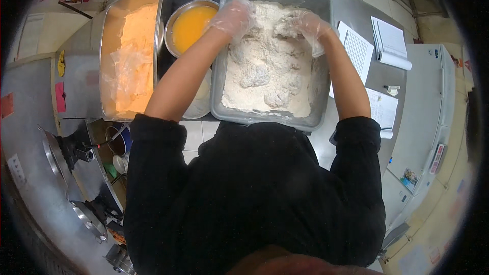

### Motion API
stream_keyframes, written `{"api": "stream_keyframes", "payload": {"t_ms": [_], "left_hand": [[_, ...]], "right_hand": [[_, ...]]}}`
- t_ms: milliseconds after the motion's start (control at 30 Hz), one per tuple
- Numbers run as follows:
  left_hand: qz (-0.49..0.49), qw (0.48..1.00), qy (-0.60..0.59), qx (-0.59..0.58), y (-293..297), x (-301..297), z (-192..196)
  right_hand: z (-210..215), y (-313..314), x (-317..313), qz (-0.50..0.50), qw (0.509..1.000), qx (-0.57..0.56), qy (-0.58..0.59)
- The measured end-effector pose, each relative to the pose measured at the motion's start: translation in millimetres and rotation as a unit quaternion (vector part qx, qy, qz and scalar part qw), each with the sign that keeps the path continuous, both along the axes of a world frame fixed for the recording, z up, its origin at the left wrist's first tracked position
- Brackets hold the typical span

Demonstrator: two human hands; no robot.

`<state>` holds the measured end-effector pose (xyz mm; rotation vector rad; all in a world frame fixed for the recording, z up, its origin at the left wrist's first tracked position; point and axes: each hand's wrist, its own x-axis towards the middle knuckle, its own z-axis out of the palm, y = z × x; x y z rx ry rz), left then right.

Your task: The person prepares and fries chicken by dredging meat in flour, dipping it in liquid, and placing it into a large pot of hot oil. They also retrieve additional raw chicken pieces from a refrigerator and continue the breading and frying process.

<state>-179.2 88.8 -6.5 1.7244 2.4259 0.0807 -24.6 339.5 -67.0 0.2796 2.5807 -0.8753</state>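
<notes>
Fingers of the left hand [235, 18], seen through a translucent glove, point down into the pale flour [237, 98] near the far left part of the bin; their tips are hidden, so whether they are apart, together or closed on something cannot be told. Fingers of the right hand [311, 24], likewise gloved, are thickly coated at the far right, beside a floury clump [286, 29]; whether they grip it cannot be told. The two hands stand apart, with flour between them. Nearer the body, several flour-coated lumps [254, 75] lie partly sunk in the flour, all within the grey rectangular bin [322, 89]. Bare forearms run back from the gloves to black sleeves [359, 132]. Left of the bin, a round metal bowl [168, 30] contains orange-yellow liquid [193, 28]; a second vessel with pale contents [200, 99] is partly covered by the left forearm. Farther left stands a long metal tray [161, 25] of orange-looking material, with crumpled clear plastic [127, 66] on it. Right of the bin, a gridded sheet [354, 53] and an open notebook [389, 43] lie on the metal table [351, 12].
</notes>
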Motion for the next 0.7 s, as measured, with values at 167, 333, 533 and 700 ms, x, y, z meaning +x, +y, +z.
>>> {"api": "stream_keyframes", "payload": {"t_ms": [167,333,533,700], "left_hand": [[0.195,0.969,-0.149,0.007,-23,12,8],[0.095,0.991,-0.077,-0.056,-24,42,-19],[0.082,0.975,-0.156,-0.133,4,49,-19],[0.026,0.982,-0.083,-0.169,6,47,-38]], "right_hand": [[17,-32,-12,0.157,0.94,0.299,-0.05],[-22,-35,-1,-0.211,0.939,0.212,0.169],[-48,-38,-33,-0.304,0.921,0.188,0.156],[-34,-38,-34,-0.315,0.886,0.055,0.336]]}}
